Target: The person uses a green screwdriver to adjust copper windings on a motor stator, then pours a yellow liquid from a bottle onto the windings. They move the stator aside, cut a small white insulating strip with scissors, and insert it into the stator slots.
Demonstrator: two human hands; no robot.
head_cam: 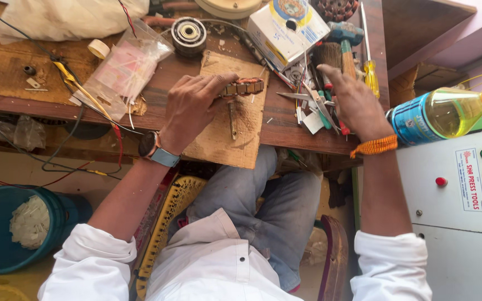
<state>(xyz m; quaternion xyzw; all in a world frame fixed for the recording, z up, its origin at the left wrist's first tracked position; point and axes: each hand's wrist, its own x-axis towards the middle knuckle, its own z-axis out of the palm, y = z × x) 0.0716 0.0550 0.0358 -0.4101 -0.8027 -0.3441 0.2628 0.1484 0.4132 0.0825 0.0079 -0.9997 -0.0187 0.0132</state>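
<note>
Left hand (192, 108) pins small wound stator core (243, 87) on wooden board (235, 134); right hand (352, 100), fingers loosely spread, empty, reaches into tool clutter (316, 108). Step: fetching tool; next needs firm grasp.

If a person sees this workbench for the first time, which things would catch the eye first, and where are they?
Probably the two hands at the centre: the left hand grips a small round wound metal part over a brown board, while the right hand reaches into a heap of small tools. At the right edge, a bottle of yellow liquid lies on a white cabinet with coloured buttons.
</note>
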